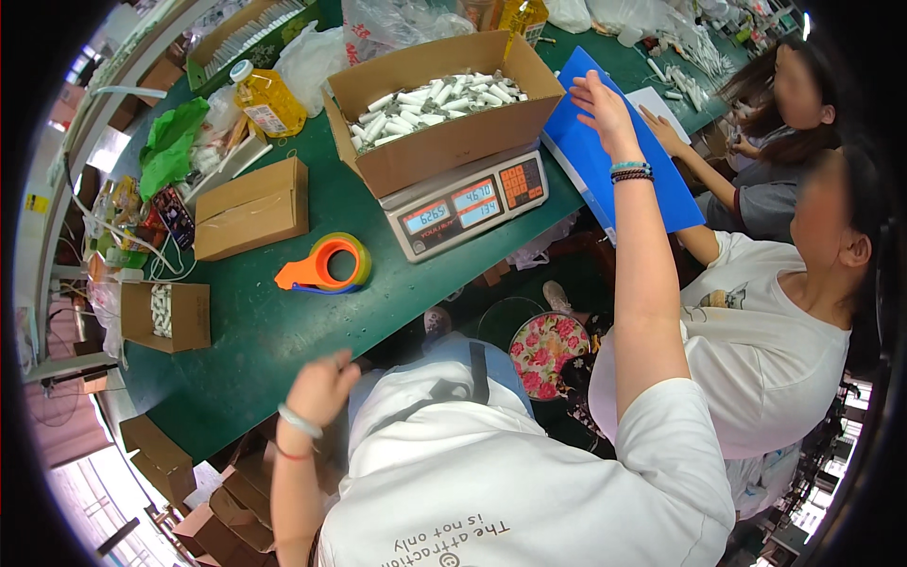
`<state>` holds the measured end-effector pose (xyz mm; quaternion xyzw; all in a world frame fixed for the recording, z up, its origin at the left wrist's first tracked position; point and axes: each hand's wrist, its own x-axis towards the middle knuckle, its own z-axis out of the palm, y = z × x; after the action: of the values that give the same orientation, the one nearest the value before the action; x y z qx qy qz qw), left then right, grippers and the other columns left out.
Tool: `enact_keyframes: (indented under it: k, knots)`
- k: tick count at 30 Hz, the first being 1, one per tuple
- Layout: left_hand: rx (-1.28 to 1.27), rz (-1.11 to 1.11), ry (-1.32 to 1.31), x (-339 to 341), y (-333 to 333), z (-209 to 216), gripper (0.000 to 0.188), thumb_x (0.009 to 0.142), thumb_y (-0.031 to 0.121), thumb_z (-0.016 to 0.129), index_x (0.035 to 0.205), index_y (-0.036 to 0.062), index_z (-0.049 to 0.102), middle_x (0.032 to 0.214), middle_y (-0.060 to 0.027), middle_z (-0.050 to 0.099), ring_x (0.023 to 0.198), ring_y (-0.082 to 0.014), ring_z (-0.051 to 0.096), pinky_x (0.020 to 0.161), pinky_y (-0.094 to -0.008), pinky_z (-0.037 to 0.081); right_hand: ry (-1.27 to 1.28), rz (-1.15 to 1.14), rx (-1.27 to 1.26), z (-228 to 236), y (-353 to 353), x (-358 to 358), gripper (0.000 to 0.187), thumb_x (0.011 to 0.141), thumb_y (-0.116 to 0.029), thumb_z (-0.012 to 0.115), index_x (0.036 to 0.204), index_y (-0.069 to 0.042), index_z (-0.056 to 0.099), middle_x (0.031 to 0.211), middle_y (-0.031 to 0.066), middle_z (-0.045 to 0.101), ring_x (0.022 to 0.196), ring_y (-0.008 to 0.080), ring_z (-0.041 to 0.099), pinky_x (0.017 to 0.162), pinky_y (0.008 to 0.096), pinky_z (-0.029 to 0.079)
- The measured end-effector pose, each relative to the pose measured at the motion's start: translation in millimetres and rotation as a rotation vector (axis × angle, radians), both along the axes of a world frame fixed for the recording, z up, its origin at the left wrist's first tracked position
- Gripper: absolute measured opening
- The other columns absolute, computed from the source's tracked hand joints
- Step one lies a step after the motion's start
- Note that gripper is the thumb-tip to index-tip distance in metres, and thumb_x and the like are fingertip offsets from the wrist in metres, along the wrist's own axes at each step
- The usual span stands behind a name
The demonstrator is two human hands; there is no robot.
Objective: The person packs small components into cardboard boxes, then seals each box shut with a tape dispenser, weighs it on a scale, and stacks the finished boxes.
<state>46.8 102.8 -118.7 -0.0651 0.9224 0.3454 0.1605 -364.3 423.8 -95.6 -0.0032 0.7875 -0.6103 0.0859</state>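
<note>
My right hand is stretched out over a blue folder, fingers extended and open. Whether the palm touches the folder I cannot tell. Left of it, a large open cardboard box full of small white cylindrical pieces sits on a digital scale with lit displays. My left hand is near the table's front edge, blurred, its fingers seemingly curled. Nothing shows in it. The nearest thing on the table is an orange tape dispenser with a tape roll.
On the green table are a closed cardboard box, a small open box, a bottle of yellow liquid and a green plastic bag. Two people sit at the right, one hand near the folder. A floral stool stands below.
</note>
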Motion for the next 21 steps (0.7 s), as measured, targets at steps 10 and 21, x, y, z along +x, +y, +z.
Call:
enact_keyframes:
  k: [10, 21]
  knots:
    - [0.32, 0.589, 0.796, -144, -47, 18, 0.018, 0.087, 0.019, 0.057, 0.085, 0.0024, 0.063, 0.073, -0.0023, 0.062, 0.068, -0.0087, 0.055, 0.063, -0.023, 0.045, 0.307, 0.103, 0.137, -21, -19, -15, 0.038, 0.09, -0.029, 0.054, 0.112, 0.002, 0.058, 0.103, 0.0055, 0.06, 0.093, 0.0116, 0.054, 0.082, 0.0231, 0.042]
    - [-0.751, 0.939, 0.48, 77, -224, -40, 0.057, 0.068, 0.022, 0.071, 0.117, 0.0059, 0.047, 0.123, -0.013, 0.047, 0.117, -0.0341, 0.039, 0.101, -0.0497, 0.025, 0.166, 0.025, -0.077, -52, 15, -14, 0.044, 0.094, -0.036, 0.045, 0.123, -0.004, 0.048, 0.122, 0.0068, 0.051, 0.114, 0.0158, 0.047, 0.096, 0.0324, 0.035]
